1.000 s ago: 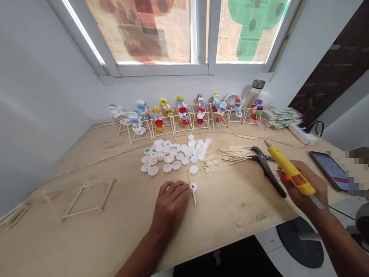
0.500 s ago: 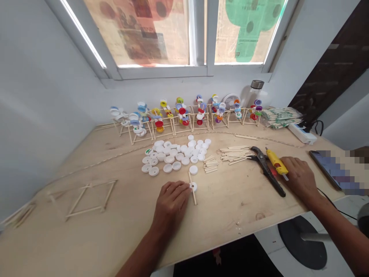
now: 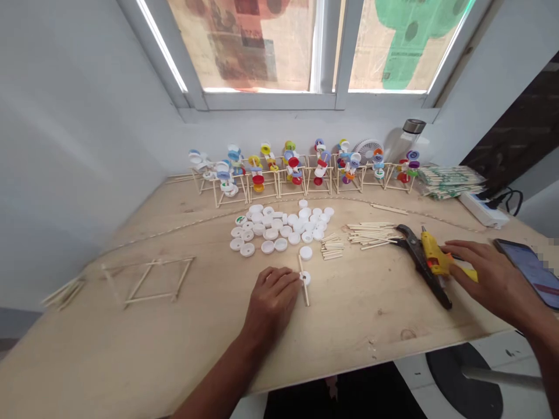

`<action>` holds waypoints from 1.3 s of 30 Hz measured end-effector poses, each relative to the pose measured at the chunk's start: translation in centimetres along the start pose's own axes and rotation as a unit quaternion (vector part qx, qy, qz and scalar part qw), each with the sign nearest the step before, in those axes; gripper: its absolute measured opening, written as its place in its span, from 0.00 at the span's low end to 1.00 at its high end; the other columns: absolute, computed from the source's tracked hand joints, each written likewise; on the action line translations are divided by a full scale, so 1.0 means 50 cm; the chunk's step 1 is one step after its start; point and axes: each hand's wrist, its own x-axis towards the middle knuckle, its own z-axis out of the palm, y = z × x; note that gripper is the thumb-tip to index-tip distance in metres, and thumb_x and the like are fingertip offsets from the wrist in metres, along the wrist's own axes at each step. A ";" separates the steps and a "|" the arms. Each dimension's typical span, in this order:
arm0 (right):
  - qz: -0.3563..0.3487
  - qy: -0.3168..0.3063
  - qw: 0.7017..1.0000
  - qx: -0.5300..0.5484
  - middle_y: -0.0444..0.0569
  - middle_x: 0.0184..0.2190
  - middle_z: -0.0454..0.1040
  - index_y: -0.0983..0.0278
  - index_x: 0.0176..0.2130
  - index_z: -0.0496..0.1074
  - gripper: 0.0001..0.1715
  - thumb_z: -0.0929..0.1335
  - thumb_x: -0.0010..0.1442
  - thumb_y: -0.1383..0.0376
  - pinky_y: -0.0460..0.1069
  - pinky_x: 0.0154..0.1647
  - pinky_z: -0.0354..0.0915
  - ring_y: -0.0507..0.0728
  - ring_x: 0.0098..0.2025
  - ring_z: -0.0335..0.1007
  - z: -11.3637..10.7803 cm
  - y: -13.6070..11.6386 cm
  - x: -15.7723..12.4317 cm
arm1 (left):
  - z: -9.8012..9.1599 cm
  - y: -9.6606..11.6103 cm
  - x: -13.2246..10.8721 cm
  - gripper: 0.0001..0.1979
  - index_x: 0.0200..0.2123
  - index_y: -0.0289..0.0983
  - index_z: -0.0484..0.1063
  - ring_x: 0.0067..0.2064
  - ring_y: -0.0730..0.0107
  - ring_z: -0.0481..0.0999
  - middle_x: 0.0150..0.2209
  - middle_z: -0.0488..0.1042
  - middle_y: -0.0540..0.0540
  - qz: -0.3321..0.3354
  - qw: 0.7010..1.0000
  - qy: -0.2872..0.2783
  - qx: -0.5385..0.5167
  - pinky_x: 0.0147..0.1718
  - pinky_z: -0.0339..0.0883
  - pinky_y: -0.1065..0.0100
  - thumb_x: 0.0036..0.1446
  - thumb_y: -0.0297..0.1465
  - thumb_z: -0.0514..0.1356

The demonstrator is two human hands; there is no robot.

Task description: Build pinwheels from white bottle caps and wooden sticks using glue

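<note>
My left hand [image 3: 274,294] rests on the table with its fingers together, pinching the left edge of a white bottle cap [image 3: 307,279]. A thin wooden stick [image 3: 306,294] lies across that cap, beside my fingertips. At the right, my right hand [image 3: 491,276] has its fingers stretched out around the handle of a yellow glue gun [image 3: 432,251], loosely spread rather than clenched. The gun leans on black-handled pliers [image 3: 419,262]. Another white cap [image 3: 305,252] lies just beyond the stick.
White caps [image 3: 279,227] lie grouped mid-table, beside short sticks [image 3: 332,247] and longer sticks [image 3: 371,233]. A stick frame [image 3: 152,297] lies left. Colourful cap wheels on stick stands [image 3: 292,174] line the back. A phone [image 3: 528,270] and power strip [image 3: 484,209] are right.
My right hand has opened from a closed grip at the glue gun, whose yellow handle now shows. The left hand stays at the cap and stick. The view has shifted left.
</note>
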 end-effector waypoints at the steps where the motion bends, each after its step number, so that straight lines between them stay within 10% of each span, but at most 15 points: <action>1: 0.008 0.009 0.999 0.034 0.56 0.45 0.72 0.63 0.45 0.69 0.17 0.62 0.58 0.59 0.58 0.47 0.62 0.64 0.47 0.68 -0.004 -0.034 0.017 | 0.000 0.000 0.000 0.09 0.36 0.37 0.73 0.42 0.66 0.74 0.38 0.78 0.47 0.000 1.000 0.001 -0.001 0.45 0.62 0.59 0.56 0.23 0.54; 11: -0.135 -0.123 0.964 0.193 0.49 0.31 0.72 0.64 0.32 0.70 0.10 0.61 0.60 0.69 0.48 0.38 0.60 0.55 0.37 0.67 0.092 -0.330 0.193 | -0.002 0.001 0.002 0.08 0.36 0.37 0.72 0.41 0.66 0.74 0.38 0.78 0.47 0.002 1.000 0.002 -0.005 0.43 0.62 0.59 0.57 0.23 0.55; 39: -0.204 -0.214 0.955 0.020 0.52 0.34 0.73 0.66 0.36 0.67 0.07 0.60 0.61 0.71 0.47 0.31 0.55 0.56 0.34 0.68 0.098 -0.352 0.198 | 0.002 0.000 0.000 0.08 0.35 0.38 0.72 0.41 0.66 0.74 0.37 0.78 0.46 -0.012 1.000 -0.004 -0.013 0.43 0.63 0.59 0.56 0.24 0.54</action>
